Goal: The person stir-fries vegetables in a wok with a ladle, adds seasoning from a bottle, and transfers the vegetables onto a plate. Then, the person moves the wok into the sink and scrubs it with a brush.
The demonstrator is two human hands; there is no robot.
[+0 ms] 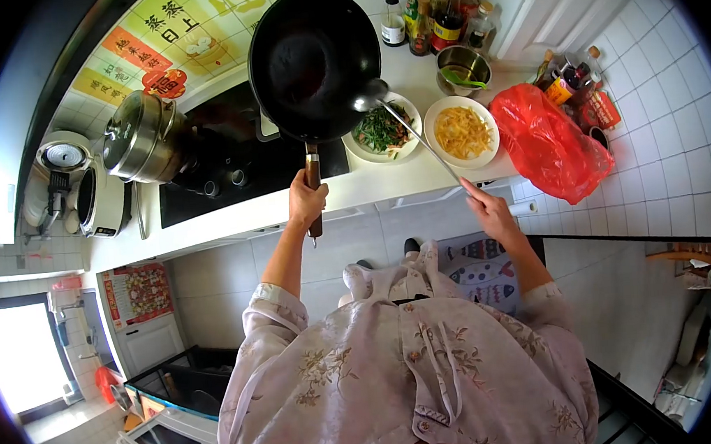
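Note:
My left hand is wrapped round the wooden handle of a black wok. The wok is raised above the counter, tilted with its dark, bare-looking inside toward me. My right hand grips the long handle of a metal ladle, whose bowl is at the wok's right rim. Partly hidden below the wok and ladle sits a white plate of chopped greens with paler pieces. Right beside it, a second white plate holds yellow shreds, probably potato.
A black cooktop with a lidded steamer pot lies left. Right of the plates are a metal bowl with a green utensil and a red plastic bag. Several sauce bottles line the back; a rice cooker stands far left.

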